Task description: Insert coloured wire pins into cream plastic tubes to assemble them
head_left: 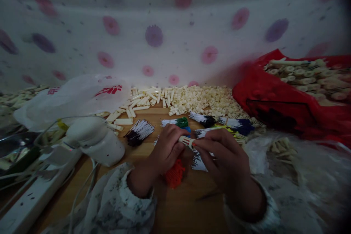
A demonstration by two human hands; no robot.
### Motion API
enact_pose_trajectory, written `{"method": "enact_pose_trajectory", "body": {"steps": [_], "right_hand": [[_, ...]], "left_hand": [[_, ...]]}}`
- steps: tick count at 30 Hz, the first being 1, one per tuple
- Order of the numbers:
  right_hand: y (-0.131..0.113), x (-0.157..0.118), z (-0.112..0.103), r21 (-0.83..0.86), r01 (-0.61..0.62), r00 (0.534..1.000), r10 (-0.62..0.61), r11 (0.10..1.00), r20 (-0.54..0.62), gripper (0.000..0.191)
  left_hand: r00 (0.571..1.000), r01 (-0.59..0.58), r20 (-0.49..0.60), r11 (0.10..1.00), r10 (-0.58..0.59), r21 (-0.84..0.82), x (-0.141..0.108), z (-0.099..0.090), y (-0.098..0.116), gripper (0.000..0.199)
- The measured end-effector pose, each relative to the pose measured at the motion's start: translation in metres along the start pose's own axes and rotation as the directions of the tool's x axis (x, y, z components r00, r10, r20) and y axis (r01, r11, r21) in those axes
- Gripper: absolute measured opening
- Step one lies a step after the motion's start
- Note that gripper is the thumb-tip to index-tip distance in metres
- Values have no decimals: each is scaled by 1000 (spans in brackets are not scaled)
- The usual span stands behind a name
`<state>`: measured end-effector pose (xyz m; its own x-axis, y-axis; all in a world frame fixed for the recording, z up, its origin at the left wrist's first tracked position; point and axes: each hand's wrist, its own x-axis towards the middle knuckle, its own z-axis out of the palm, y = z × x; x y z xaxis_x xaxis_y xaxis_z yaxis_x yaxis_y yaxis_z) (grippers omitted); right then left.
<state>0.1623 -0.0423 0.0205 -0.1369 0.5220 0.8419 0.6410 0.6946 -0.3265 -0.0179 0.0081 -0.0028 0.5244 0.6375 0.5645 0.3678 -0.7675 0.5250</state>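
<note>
My left hand (168, 148) is closed around a short cream plastic pen barrel piece (187, 141) with slots along its side. At the barrel's open right end, the fingertips of my right hand (226, 155) pinch a small red piece (194, 144), mostly hidden by the fingers. Below my left hand lies a pile of orange-red plastic pieces (174, 175). Around both hands lie bundles of thin white pen refills with coloured ends: a black bundle (140, 131), a green one (181, 121) and a dark blue one (242, 124). My hands partly cover other bundles.
Cream barrel parts (197, 98) are heaped along the back. A red bag (255, 91) of pen parts stands at right, above a clear plastic bag (307, 168). To the left are a white plastic bag (76, 97), a white rounded device (101, 142) and a power strip (41, 193) with cables.
</note>
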Motion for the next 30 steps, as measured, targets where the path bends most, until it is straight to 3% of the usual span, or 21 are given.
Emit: {"method": "enact_pose_trajectory", "body": {"steps": [6, 13, 19, 23, 25, 27, 30], "right_hand": [[5, -1, 3, 7, -51, 999, 51, 999, -7, 10], [2, -1, 7, 244, -305, 952, 300, 921, 57, 9], [1, -7, 14, 373, -363, 929, 360, 854, 81, 13], [14, -9, 4, 484, -410, 911, 364, 773, 191, 15], [24, -12, -12, 450, -468, 883, 417, 761, 214, 16], [34, -18, -30, 297, -498, 866, 451, 815, 214, 15], [44, -36, -52, -35, -398, 827, 375, 917, 419, 7]], "left_hand": [[997, 38, -74, 995, -31, 93, -2, 5, 0, 50], [983, 43, -184, 974, -1, 224, -1, 7, 0, 48], [977, 26, -210, 958, 36, 287, -1, 6, 3, 48], [981, 23, -189, 957, 33, 288, -1, 4, 2, 49], [988, 53, -154, 971, -17, 232, 0, 5, 1, 44], [989, 102, -116, 988, -88, 120, 1, 7, 0, 35], [984, 175, -21, 984, -176, -32, 3, 12, 0, 15]]}}
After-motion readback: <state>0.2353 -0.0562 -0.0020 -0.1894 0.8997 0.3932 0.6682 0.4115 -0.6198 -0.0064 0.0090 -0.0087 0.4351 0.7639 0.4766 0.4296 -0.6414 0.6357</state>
